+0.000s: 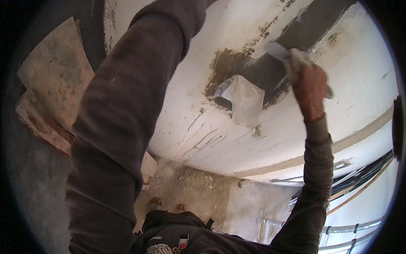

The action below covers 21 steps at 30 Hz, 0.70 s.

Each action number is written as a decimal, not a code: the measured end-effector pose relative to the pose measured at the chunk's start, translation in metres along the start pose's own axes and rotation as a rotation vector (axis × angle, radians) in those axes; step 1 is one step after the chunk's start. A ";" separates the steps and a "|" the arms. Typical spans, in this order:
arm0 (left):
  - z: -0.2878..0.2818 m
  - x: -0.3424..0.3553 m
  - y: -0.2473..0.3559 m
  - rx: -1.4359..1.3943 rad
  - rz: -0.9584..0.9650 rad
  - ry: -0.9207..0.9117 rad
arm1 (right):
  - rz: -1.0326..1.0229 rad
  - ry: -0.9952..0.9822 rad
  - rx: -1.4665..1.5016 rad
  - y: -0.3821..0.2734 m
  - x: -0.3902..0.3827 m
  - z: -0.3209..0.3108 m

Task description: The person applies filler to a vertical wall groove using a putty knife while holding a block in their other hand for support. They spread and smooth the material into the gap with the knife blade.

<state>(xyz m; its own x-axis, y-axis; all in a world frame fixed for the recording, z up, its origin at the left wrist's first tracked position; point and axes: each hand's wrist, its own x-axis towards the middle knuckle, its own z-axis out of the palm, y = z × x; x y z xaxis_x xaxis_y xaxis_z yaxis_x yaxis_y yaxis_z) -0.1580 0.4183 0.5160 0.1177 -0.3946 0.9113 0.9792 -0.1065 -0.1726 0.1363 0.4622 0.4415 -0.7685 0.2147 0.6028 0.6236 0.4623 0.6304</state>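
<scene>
My right hand (311, 84) is closed around a putty knife (278, 51). Its pale flat blade lies against the wall at the edge of a dark grey plaster patch (311, 26). Just below and left of the blade, a crumpled clear plastic sheet (247, 101) sticks out from the wall within the grey area. My left arm (127, 97) reaches up across the view in a brown sleeve. The left hand itself lies beyond the upper edge, out of sight.
Worn boards (59, 72) lean at the left beside my left arm. White wall (190, 127) with smears and cracks surrounds the patch. Dark cables (363, 173) and clear pipes (355, 228) run at the lower right. My feet stand on a dusty floor (190, 182).
</scene>
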 end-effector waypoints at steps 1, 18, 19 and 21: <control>0.002 0.001 0.004 -0.013 -0.021 -0.019 | -0.076 -0.017 -0.085 0.006 -0.014 0.028; 0.001 -0.001 -0.007 -0.002 0.043 0.032 | -0.013 0.086 0.115 -0.017 0.013 -0.024; 0.000 -0.001 -0.006 -0.009 0.055 0.037 | -0.048 0.080 0.121 -0.020 0.012 -0.016; 0.001 -0.003 0.003 0.022 -0.029 -0.048 | -0.097 0.057 0.115 -0.021 0.005 0.000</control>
<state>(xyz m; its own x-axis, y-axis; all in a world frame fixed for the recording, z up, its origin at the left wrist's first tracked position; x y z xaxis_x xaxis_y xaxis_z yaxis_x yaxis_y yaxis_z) -0.1550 0.4204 0.5136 0.0969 -0.3472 0.9328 0.9856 -0.0969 -0.1384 0.1192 0.4530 0.4310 -0.8130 0.1161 0.5706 0.5236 0.5746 0.6291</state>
